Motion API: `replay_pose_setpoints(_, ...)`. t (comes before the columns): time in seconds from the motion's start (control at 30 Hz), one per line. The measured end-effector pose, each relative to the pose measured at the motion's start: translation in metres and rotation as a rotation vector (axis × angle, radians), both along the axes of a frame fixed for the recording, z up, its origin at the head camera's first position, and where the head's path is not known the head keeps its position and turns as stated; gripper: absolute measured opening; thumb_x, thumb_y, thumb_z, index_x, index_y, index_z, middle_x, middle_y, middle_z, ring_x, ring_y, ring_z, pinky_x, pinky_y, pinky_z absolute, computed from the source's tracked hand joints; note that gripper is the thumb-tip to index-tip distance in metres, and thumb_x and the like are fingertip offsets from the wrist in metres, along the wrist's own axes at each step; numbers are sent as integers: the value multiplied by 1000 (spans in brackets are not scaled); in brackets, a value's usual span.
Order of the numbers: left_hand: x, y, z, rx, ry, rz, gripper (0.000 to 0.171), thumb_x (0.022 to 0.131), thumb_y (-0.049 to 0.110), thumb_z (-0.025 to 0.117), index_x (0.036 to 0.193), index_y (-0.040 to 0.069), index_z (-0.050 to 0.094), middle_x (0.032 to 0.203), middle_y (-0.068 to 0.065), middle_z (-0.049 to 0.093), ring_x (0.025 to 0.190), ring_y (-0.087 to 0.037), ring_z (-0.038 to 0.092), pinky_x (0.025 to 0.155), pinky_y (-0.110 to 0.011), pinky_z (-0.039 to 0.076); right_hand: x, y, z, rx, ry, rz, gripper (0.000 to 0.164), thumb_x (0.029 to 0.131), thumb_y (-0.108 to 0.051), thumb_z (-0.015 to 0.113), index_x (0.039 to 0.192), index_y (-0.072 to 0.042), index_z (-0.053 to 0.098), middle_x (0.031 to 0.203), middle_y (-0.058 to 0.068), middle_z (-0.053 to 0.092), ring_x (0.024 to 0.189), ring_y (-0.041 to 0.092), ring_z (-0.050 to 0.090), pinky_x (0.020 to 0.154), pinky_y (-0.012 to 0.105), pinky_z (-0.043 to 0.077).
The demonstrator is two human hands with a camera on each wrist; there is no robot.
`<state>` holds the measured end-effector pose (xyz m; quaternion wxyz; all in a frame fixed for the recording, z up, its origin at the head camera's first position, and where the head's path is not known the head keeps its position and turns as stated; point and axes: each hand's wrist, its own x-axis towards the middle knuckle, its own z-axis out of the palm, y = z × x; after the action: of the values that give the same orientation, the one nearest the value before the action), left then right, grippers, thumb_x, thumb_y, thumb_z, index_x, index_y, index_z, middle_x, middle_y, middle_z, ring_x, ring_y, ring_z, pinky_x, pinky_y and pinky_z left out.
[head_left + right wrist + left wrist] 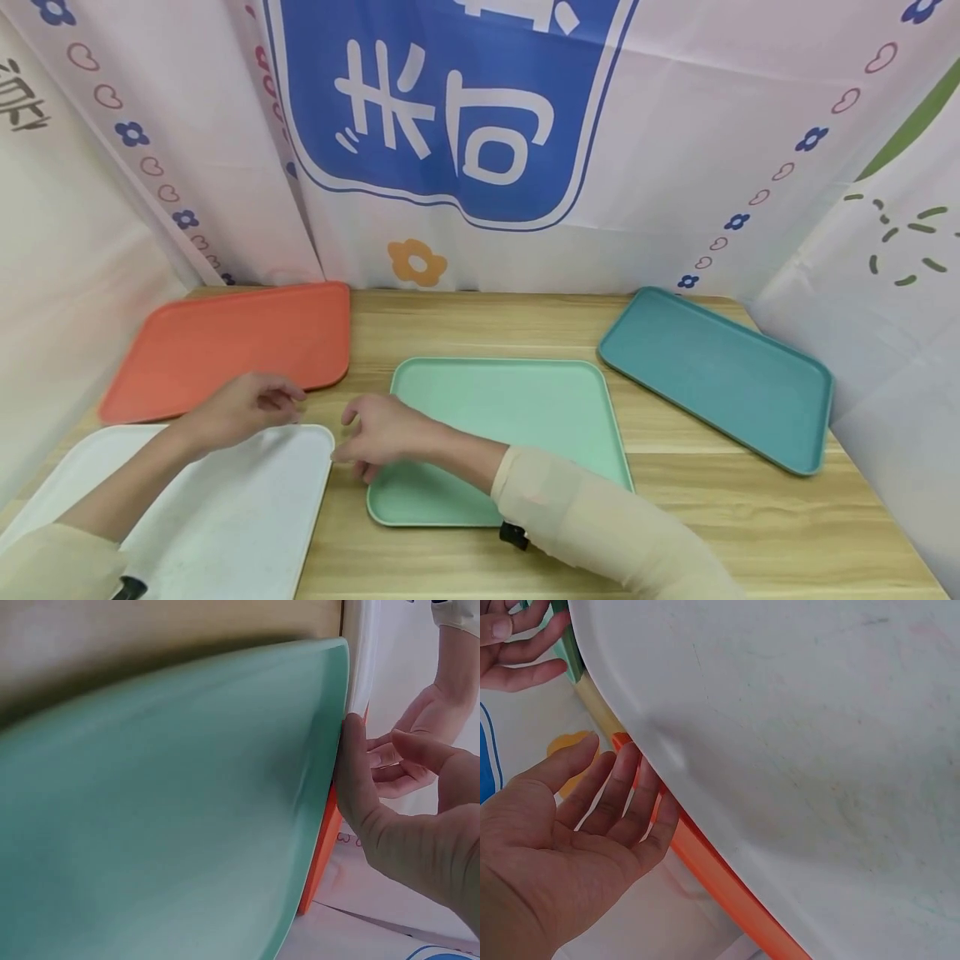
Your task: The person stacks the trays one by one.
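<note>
My left hand (238,410) hovers over the far edge of the white tray (247,508), its fingers loosely bent with nothing in them. In the left wrist view the palm shows bare beside the white tray's rim. My right hand (384,431) is at the left rim of the mint green tray (517,400), fingers relaxed and holding nothing. The right wrist view has its fingers (354,765) right at the green rim. Both hands face each other across the gap between these two trays.
An orange-red tray (247,342) lies at the back left, close behind the white one. A teal tray (720,375) sits angled at the right on the wooden table (480,321). Printed cloth (645,167) hangs behind and along both sides.
</note>
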<state>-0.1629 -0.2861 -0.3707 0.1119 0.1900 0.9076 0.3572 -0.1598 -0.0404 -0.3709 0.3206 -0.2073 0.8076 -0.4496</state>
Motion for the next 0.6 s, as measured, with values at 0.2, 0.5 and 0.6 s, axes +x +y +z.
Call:
replay_pose_setpoints(0.2, 1, -1, -1, 21, -19, 3, 23, 95, -3, 68, 115, -13, 67, 99, -11, 73, 89, -12, 69, 75, -24, 58, 1, -8, 1, 45, 18, -8, 36, 94, -7, 75, 125, 2, 60, 64, 11, 71, 51, 18, 68, 51, 26, 59)
replay_pose_setpoints(0.5, 1, -2, -4, 4, 33, -16, 19, 93, -2, 70, 111, -10, 69, 98, -7, 72, 87, -5, 64, 75, -23, 57, 1, -17, 3, 83, 1, 0, 29, 94, -8, 74, 119, -1, 62, 66, 10, 71, 52, 20, 69, 51, 28, 59)
replay_pose_setpoints(0.6, 1, -2, -3, -4, 26, -11, 20, 94, -3, 69, 113, -10, 68, 99, -8, 72, 88, -7, 65, 75, -24, 57, 0, -21, 3, 70, -7, 1, 22, 94, -6, 73, 112, -1, 62, 66, 11, 70, 52, 21, 68, 51, 29, 60)
